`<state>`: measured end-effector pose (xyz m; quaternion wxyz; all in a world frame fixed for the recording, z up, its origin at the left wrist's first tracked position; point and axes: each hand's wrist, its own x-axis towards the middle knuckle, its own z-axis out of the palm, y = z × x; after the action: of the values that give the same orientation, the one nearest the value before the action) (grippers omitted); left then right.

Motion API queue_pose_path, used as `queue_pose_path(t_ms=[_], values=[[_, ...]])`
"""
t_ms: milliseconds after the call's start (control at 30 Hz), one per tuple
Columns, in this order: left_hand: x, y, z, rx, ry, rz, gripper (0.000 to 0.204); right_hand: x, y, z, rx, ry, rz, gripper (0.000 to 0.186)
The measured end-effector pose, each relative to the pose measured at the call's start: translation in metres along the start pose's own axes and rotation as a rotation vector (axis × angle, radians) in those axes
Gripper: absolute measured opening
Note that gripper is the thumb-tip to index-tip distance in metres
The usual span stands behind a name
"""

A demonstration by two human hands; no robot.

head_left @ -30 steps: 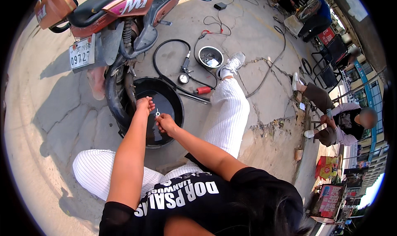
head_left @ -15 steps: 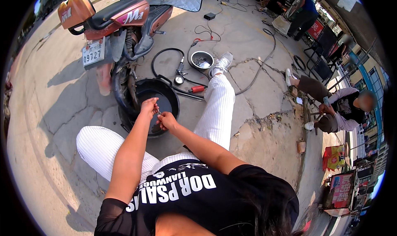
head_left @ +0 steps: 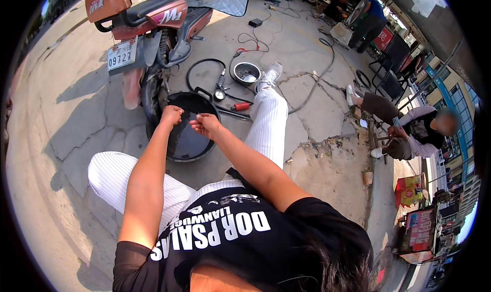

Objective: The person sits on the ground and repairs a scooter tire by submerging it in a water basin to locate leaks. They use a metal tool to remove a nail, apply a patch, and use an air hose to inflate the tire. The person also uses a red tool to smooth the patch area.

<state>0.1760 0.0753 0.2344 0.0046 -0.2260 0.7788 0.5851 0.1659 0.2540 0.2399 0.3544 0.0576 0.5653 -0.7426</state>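
Observation:
Above a black basin (head_left: 190, 149) with dark liquid in it, my two hands are held a little apart. My left hand (head_left: 172, 116) is closed, its fingertips curled in near the scooter's rear tyre; whatever it may hold is hidden. My right hand (head_left: 206, 125) is pinched together just right of it, palm partly turned up. Something small and dark seems to show at its fingertips, too small to name. The orange electric scooter (head_left: 169, 15) stands in front of me, with its rear tyre (head_left: 150, 95) at the basin's left side.
Past the basin lie a pressure gauge (head_left: 219, 94) on a black hose, a red-handled tool (head_left: 241, 106) and a metal bowl (head_left: 247, 73) of small parts beside my shoe. Cables and a black box (head_left: 255, 23) lie farther off. A seated person (head_left: 417, 128) is at the right.
My hands were together over the basin with a small thing between them; now they have separated, the left moving up and left, the right slightly up.

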Motion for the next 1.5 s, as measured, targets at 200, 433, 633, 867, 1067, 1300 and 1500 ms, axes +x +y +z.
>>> queue_pose_path(t_ms=[200,433,633,867,1067,1300,1500], values=[[-0.012,0.021,0.002,-0.067,-0.038,0.028,0.019,0.008,-0.022,0.007,0.039,-0.057,0.018,0.024],[-0.003,0.039,0.015,-0.06,-0.091,0.038,0.012,0.042,-0.057,0.016,-0.001,-0.064,0.005,0.034],[0.008,0.043,0.006,0.037,-0.114,0.11,0.014,0.056,-0.05,0.003,-0.005,-0.16,0.121,0.024],[0.033,0.059,-0.022,0.486,0.036,0.399,0.011,0.084,-0.069,0.029,0.04,-0.322,0.16,0.02],[0.008,0.093,-0.035,0.757,0.193,0.471,0.01,0.115,-0.055,0.052,0.339,-0.442,0.183,0.024],[-0.007,0.064,-0.029,0.793,0.025,0.811,0.009,0.116,0.002,0.061,0.666,-0.533,0.313,0.033],[0.014,0.044,-0.011,0.719,-0.158,0.774,0.01,0.116,0.014,0.024,0.722,-0.487,0.29,0.034]])
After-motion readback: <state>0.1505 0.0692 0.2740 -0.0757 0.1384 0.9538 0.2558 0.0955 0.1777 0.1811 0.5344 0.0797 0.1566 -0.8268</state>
